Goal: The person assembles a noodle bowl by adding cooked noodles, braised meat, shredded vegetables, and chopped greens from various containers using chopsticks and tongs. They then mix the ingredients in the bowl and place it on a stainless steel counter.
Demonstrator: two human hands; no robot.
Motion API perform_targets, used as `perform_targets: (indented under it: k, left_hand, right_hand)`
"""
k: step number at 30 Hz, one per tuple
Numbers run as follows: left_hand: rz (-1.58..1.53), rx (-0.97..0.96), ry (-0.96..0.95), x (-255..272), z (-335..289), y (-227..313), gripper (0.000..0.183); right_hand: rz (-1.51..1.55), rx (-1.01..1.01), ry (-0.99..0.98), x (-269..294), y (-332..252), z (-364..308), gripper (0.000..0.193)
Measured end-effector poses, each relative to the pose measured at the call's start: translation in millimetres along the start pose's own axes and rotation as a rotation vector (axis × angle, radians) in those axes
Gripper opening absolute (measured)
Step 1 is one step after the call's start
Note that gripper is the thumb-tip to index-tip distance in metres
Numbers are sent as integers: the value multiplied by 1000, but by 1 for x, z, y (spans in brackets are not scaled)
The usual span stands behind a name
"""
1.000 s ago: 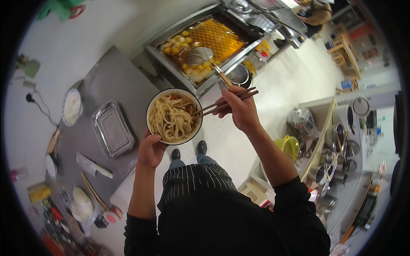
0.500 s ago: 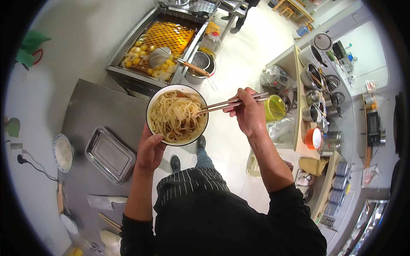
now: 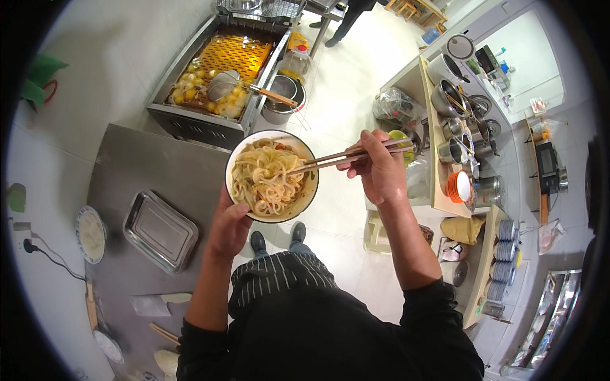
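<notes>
My left hand [image 3: 227, 225] is closed on the lower left rim of a white bowl [image 3: 306, 203] with a dark edge, its thumb over the rim. Pale noodles [image 3: 267, 174] fill the bowl, with reddish sauce showing among them. In my right hand [image 3: 376, 166] I grip a pair of chopsticks [image 3: 330, 159], pinched between thumb and fingers. Their tips are in the noodles at the right of the heap. The bowl is held up in front of me, over the floor beside the steel table.
On the steel table [image 3: 190, 165] at left lie a metal tray [image 3: 160, 232], a cleaver [image 3: 152, 305] and a patterned bowl [image 3: 91, 235]. Ahead stands a fryer [image 3: 190, 120] with yellow pieces and a strainer [image 3: 223, 86]. Shelves [image 3: 435, 178] with pots line the right. A person's leg [image 3: 343, 28] shows far ahead.
The noodles have shifted within the bowl, and more reddish sauce shows on them. Bowl and right hand have moved slightly right in view. Both hands keep their hold.
</notes>
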State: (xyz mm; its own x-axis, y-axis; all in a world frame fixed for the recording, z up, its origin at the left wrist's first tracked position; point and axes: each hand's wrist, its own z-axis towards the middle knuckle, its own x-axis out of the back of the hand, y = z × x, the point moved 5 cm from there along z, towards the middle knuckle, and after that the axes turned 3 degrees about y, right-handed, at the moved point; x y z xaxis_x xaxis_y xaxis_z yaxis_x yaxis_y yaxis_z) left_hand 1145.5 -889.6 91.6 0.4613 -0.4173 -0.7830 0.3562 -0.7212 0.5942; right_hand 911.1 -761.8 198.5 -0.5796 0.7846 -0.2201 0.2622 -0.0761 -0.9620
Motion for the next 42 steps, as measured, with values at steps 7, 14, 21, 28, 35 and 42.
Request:
perform_targets:
  k: [7, 14, 21, 28, 35, 42]
  left_hand:
    - [-16, -19, 35, -2, -18, 1, 80]
    - [32, 5, 76, -4, -32, 11, 85]
    - [77, 8, 71, -15, -34, 23, 94]
    - [100, -3, 15, -25, -37, 35, 95]
    - [93, 16, -10, -30, -42, 41, 98]
    - [41, 115, -69, -43, -67, 47, 106]
  right_hand:
    - [-53, -87, -41, 6, -16, -9, 19]
    - [113, -79, -7, 4, 12, -20, 22]
    - [275, -51, 48, -7, 1, -31, 21]
    - [312, -3, 39, -12, -24, -40, 21]
    - [282, -46, 76, -11, -28, -55, 19]
    - [488, -118, 5, -6, -39, -88, 23]
